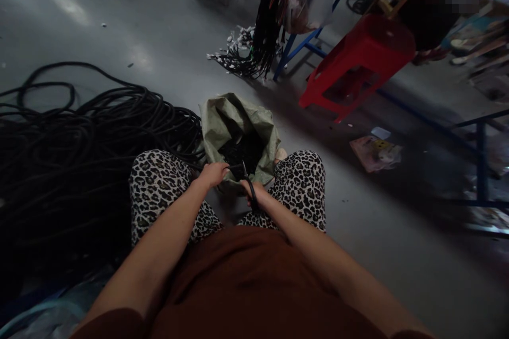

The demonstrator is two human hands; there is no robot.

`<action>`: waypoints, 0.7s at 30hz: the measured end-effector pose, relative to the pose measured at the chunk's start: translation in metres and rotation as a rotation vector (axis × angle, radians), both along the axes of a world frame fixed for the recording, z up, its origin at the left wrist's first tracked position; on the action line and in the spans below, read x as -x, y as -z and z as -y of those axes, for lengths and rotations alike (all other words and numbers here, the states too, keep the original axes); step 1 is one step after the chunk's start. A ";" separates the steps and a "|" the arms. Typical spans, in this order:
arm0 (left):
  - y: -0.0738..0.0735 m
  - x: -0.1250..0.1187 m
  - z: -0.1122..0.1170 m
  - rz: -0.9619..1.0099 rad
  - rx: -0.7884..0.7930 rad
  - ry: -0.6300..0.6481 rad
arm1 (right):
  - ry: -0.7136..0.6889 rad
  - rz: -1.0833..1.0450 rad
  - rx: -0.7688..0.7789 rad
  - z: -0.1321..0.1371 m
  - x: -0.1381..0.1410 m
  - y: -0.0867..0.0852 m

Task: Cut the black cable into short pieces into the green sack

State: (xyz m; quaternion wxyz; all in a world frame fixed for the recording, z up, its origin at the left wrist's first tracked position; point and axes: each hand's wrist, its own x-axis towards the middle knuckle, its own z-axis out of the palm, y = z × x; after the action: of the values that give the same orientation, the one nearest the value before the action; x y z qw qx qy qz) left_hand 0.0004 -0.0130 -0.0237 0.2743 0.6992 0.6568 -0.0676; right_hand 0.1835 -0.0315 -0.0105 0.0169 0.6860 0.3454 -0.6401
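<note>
Between my knees stands a greenish woven sack (210,126), its mouth gaping, with dark pieces inside that I cannot make out singly. My left hand (214,173) is closed on a black cord (234,168) at the sack's near rim. In my right hand (256,194) is a pair of black-handled scissors (252,189), the blades pointing away from me over the sack. The blade tips are beside the cord's end; whether they touch it I cannot tell.
A large heap of black cord (99,122) covers the floor at left. Ahead hangs a bundle of dark cords with white ends (260,42) near a blue frame (306,45). A red plastic stool (358,63) stands to the right, a printed packet (374,151) on the floor below it.
</note>
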 end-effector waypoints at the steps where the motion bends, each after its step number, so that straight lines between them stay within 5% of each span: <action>1: 0.000 0.000 0.000 0.002 -0.014 0.000 | -0.013 -0.009 0.006 0.000 0.000 -0.001; 21: -0.008 -0.003 0.003 0.034 -0.007 -0.001 | -0.165 -0.053 -0.011 -0.001 0.006 0.017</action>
State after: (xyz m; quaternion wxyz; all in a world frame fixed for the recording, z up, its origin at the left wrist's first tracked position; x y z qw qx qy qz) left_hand 0.0037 -0.0157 -0.0154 0.2830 0.7007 0.6527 -0.0531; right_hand 0.1779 -0.0310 -0.0276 0.0569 0.6383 0.4044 -0.6525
